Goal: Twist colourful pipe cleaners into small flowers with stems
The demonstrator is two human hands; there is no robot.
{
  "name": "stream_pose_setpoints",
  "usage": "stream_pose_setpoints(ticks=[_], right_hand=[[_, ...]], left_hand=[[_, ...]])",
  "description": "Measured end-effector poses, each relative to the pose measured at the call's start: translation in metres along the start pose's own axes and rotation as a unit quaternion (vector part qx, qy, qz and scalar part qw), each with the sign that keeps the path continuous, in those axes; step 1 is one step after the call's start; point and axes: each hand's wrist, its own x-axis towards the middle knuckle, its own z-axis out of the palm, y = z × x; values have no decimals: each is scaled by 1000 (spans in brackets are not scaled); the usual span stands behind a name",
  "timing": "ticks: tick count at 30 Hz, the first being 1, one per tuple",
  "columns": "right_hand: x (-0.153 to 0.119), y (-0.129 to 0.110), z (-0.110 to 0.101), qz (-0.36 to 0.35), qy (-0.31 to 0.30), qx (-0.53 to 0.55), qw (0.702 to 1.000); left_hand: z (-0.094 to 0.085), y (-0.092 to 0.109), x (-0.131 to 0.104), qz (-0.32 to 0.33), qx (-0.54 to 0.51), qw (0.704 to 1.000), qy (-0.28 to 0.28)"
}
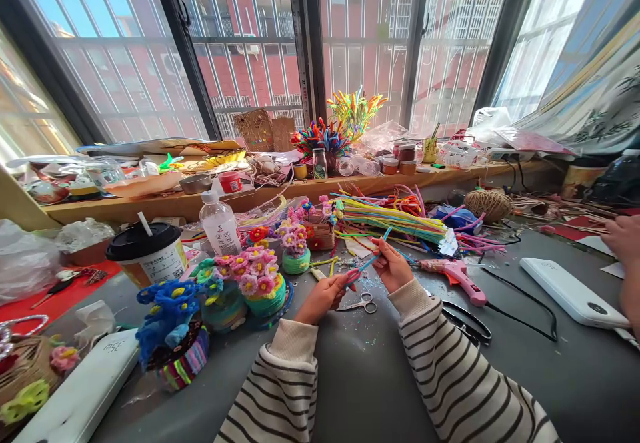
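Over the grey table, my left hand [320, 297] pinches a pink pipe cleaner loop [353, 275] together with one end of a blue pipe cleaner [369, 262]. My right hand [392, 266] is closed on the blue pipe cleaner's other stretch, its tip sticking up past the fingers. Just below the hands lie small metal scissors [369, 304], among glitter-like specks. To the right of my right hand rests a pink glue gun [459, 276]; a black-handled tool [470, 326] lies beside my right sleeve. A bundle of coloured pipe cleaners [390, 217] lies behind the hands.
Left of my hands stand fuzzy flower pots [265, 286], a blue flower pot [173, 336], a plastic bottle [220, 223] and a lidded cup [147, 253]. White power banks [570, 293] flank the workspace. Another person's hand [623, 236] is at the right edge. Jars line the sill.
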Motion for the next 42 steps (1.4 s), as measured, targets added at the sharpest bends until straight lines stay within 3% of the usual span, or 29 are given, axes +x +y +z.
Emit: stream_pose_setpoints(ticks=[5, 13, 17, 24, 28, 32, 34, 36, 39, 42], right_hand=[[0, -2, -2, -18, 15, -8, 1000], [0, -6, -2, -46, 15, -17, 999], [0, -10, -3, -54, 24, -9, 998], [2, -13, -4, -59, 31, 5, 998], [0, -16, -2, -71, 42, -26, 996], [-20, -31, -16, -101, 95, -144, 980], [-39, -45, -34, -119, 113, -254, 953], [-59, -63, -57, -118, 90, -421, 895], [-85, -88, -87, -58, 42, -662, 746], [-98, -102, -102, -16, -16, -783, 622]], left_hand=[[-4, 0, 1, 15, 20, 1000, 10], [-11, 7, -10, 16, 142, 989, 33], [-11, 11, -14, -15, 145, 987, 71], [-8, 12, -13, -9, 85, 994, 63], [-11, 13, -14, -34, 56, 990, 128], [-14, 10, -12, -17, -4, 978, 209], [-15, 8, -10, 9, -48, 968, 248], [-15, 7, -8, 29, -89, 956, 278], [-16, 6, -6, 34, -118, 947, 297], [-18, 4, -5, 26, -127, 947, 295]])
